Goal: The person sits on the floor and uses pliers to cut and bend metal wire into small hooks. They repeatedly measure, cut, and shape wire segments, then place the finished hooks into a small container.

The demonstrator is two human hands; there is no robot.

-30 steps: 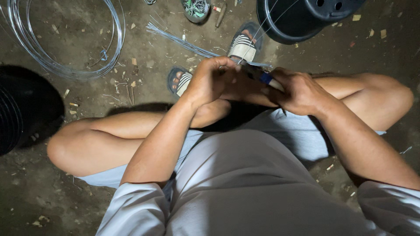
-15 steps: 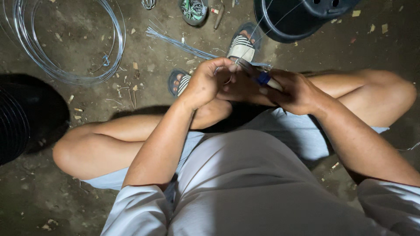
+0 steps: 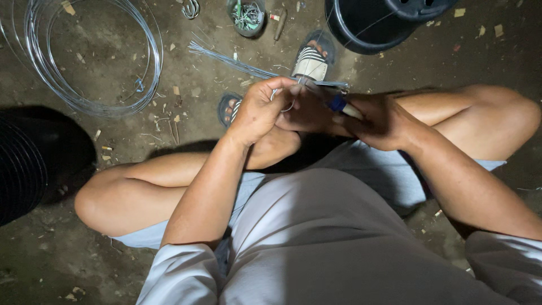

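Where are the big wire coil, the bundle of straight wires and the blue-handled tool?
wire coil (image 3: 151,68), head view, on its right-hand strands.
bundle of straight wires (image 3: 237,61), head view, mid-length on the floor.
blue-handled tool (image 3: 339,104), head view, on the blue grip.

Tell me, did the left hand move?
Cannot tell: the left hand sits lower against the sandal, but the camera shifted too.

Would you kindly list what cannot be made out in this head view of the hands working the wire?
- Blue-handled pliers: jaws hidden between the left hand and right hand.
- Thin bent wire piece: too fine to follow.
- Large grey wire coil: cut off by the top edge.
- Black plastic pot: cropped at the top.
- Small round dish: contents too small.
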